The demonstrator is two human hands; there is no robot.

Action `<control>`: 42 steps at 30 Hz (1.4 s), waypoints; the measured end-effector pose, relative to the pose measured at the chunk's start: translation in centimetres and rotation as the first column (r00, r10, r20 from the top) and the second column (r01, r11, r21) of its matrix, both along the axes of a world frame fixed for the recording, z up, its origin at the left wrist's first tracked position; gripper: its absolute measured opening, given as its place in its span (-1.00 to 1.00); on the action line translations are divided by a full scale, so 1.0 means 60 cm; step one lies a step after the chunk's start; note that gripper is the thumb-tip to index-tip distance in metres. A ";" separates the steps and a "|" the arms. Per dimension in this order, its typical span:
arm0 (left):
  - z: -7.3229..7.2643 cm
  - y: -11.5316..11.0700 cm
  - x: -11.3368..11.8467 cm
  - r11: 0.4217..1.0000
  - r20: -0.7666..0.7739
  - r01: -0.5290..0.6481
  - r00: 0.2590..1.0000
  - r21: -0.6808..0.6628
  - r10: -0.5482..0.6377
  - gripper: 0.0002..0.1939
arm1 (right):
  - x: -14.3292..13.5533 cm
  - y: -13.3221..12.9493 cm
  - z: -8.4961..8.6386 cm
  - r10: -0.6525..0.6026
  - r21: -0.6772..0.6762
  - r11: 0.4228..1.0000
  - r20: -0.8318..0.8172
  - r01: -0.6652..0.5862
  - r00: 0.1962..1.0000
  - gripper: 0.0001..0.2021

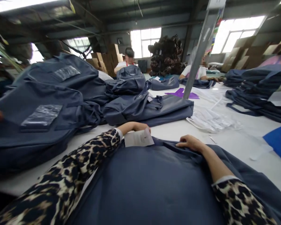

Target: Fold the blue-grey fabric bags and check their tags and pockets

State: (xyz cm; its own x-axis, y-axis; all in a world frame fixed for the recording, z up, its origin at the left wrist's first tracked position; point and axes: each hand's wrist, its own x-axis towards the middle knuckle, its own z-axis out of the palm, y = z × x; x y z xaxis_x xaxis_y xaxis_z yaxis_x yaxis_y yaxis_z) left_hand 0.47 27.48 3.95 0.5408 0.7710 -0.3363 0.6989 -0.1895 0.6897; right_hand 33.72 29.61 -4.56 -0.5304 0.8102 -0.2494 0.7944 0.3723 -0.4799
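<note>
A large dark blue bag point(154, 181) lies on the white table right in front of me. My left hand point(140, 126) is at its far edge, behind a white tag point(139, 138) that hides most of the fingers. To the right, my right hand point(190, 143) rests on the same far edge, its fingers closed on a fold of the dark fabric. The tag lies against the bag's top edge, close to my left hand.
Dark bags with clear pockets point(42, 117) are heaped at the left, more bags point(150, 109) lie ahead. A metal post point(199, 53) rises beyond clear plastic bags point(208, 118). Stacked bags point(267, 90) and blue fabric point(279, 142) are right. Several people stand around the table point(248, 128).
</note>
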 end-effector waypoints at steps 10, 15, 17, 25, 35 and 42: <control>0.105 -0.291 0.096 0.773 -0.347 0.327 0.926 0.543 -0.148 -0.46 | 0.050 0.052 0.013 -0.156 0.034 0.987 0.065 0.154 0.986 -0.40; -0.058 -0.345 0.078 0.815 -0.434 0.383 0.882 0.435 -0.182 -0.33 | 0.066 0.039 0.067 -0.211 0.206 0.962 0.145 0.179 0.967 -0.57; -0.086 -0.340 0.071 0.817 -0.425 0.366 0.890 0.446 -0.166 -0.34 | 0.067 0.022 0.113 -0.224 0.315 0.934 0.155 0.167 0.962 -0.62; -0.031 -0.325 0.069 0.835 -0.388 0.385 0.893 0.394 -0.229 -0.40 | 0.105 -0.217 0.222 -0.031 0.657 0.751 0.121 -0.057 0.992 -0.63; -0.079 -0.268 0.046 0.776 -0.442 0.254 0.896 0.578 0.037 -0.28 | 0.174 -0.343 0.036 -0.207 0.381 0.920 0.265 0.095 0.942 -0.33; -0.096 -0.267 0.039 0.850 -0.387 0.206 0.922 0.484 -0.003 -0.33 | 0.167 -0.346 0.039 -0.186 0.299 0.948 0.244 0.108 0.952 -0.32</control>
